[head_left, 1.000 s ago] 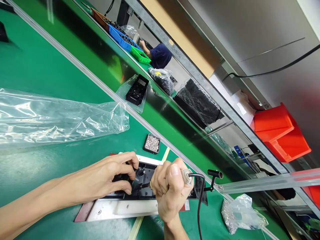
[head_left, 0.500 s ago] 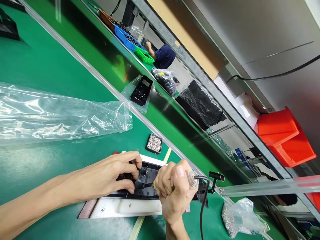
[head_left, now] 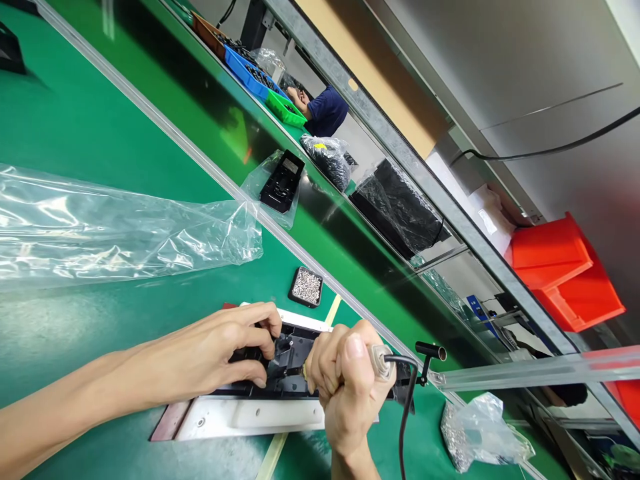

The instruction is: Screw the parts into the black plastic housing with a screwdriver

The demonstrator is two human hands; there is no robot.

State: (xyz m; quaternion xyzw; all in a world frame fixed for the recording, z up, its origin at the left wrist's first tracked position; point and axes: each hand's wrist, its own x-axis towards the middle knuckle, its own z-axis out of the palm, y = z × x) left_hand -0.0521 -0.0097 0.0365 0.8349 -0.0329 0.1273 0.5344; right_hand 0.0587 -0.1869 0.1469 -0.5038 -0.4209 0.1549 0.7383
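Observation:
A black plastic housing (head_left: 293, 352) lies in a white fixture block (head_left: 220, 419) on the green bench. My left hand (head_left: 245, 343) rests at its left end, fingers curled down over a black part there, which they mostly cover. Wrapped in a closed fist, my right hand (head_left: 345, 380) grips a corded hand tool (head_left: 381, 362) over the housing's right half. Its pale rear end and black cord show; most of its body is hidden in the fist, and its exact kind is unclear. A small black tray (head_left: 306, 287) of tiny silvery metal pieces sits just behind the fixture.
A clear plastic bag (head_left: 125, 227) lies at left. Another black part (head_left: 283, 181) rests on plastic beyond the rail. At right are a bag of small metal pieces (head_left: 465, 430), a black tube bracket (head_left: 431, 353) and red bins (head_left: 560, 267). A co-worker (head_left: 325, 110) sits behind the shelf.
The whole view has shifted slightly. Both hands keep almost the same places on the housing and the tool. The co-worker's hands have moved a little.

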